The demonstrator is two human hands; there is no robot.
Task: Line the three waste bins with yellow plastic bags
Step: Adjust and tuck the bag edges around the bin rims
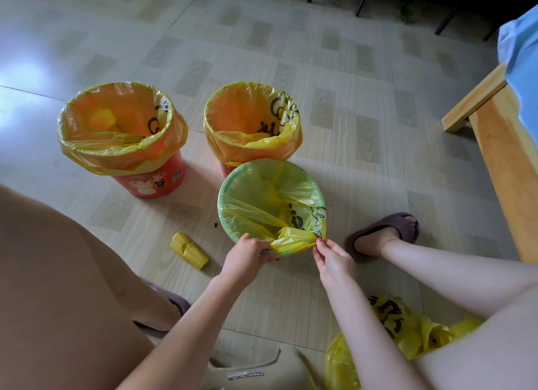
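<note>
Three waste bins stand on the tiled floor (349,104). The two farther ones — the left red bin (151,183) and the right red bin (225,168) — already carry yellow bags folded over their rims. The green bin (233,192) stands nearest the person, just in front of the right red bin, with a yellow plastic bag (276,215) spread loosely inside it and gathered at the near rim. The left hand (246,254) grips the near rim and the bag's edge, fingers curled round them. The right hand (332,260) pinches the bunched bag edge between thumb and fingertip, the other fingers relaxed. A folded roll of yellow bags (189,250) lies on the floor left of the green bin; a crumpled yellow bag (407,331) lies by the right leg — near a slippered foot (384,232).
</note>
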